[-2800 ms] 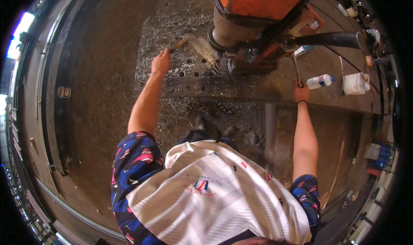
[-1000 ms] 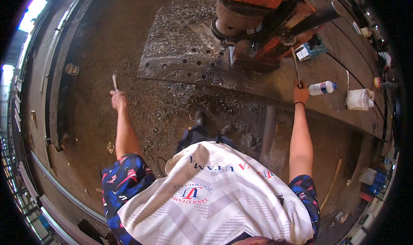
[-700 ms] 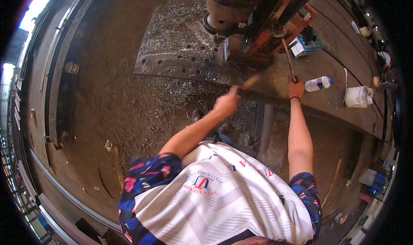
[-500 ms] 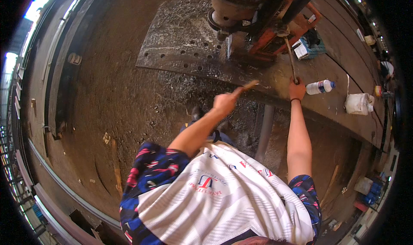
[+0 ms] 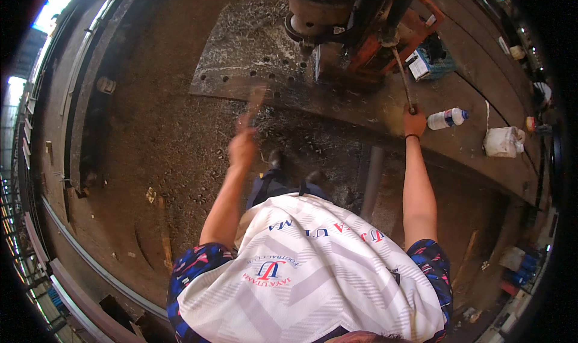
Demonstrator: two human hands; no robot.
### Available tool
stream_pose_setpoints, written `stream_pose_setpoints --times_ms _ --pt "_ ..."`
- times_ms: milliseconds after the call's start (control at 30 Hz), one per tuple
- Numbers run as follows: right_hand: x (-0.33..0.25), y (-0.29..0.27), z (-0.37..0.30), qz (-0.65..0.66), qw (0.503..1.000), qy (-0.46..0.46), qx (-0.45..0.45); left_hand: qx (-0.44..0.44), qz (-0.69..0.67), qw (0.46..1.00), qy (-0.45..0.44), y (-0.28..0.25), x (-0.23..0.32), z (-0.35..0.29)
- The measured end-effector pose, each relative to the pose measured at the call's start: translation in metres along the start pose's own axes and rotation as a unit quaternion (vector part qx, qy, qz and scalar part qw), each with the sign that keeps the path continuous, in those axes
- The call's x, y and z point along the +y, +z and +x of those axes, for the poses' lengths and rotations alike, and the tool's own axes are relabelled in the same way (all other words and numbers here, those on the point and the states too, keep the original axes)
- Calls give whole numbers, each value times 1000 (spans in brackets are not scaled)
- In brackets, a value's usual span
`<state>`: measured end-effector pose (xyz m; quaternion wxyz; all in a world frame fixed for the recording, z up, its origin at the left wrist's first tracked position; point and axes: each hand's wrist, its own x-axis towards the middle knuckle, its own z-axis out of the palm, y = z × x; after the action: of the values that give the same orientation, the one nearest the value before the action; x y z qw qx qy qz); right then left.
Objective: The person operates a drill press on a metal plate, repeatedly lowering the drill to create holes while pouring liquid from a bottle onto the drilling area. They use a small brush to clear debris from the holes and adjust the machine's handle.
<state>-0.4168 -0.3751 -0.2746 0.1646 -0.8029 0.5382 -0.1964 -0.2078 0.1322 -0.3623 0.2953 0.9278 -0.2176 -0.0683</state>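
My left hand (image 5: 242,150) is closed round the handle of a brush (image 5: 257,97). The brush is smeared by motion, its tan end over the near edge of a steel plate (image 5: 226,54). Rows of round holes run through that plate, and metal shavings lie on it. On the right, my right hand (image 5: 414,122) grips the lower end of a long metal lever (image 5: 402,72). The lever comes off an orange and dark drilling machine (image 5: 328,15) standing over the plate. What the machine's tool end touches cannot be made out.
Right of my right hand lies a plastic bottle (image 5: 447,119) with a blue cap. Beyond it stands a white jug (image 5: 503,142). A teal box (image 5: 438,65) sits beside the machine. Shavings litter the ground (image 5: 198,162) near my feet. Long steel beams (image 5: 99,78) line the left.
My left hand has swung left with the brush, which now points away from me instead of to the right. My right hand stays on the lever, almost unmoved.
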Motion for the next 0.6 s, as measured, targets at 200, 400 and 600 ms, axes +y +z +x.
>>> stream_pose_setpoints --times_ms 200,400,600 --pt "-4 -4 2 -19 999 -42 -17 -172 74 954 234 92 155 48" --pt "0 -7 -4 -18 999 9 -36 28 212 961 -177 -73 -60 136" --pt "8 4 -3 -14 999 36 0 188 113 970 -102 -136 -25 163"
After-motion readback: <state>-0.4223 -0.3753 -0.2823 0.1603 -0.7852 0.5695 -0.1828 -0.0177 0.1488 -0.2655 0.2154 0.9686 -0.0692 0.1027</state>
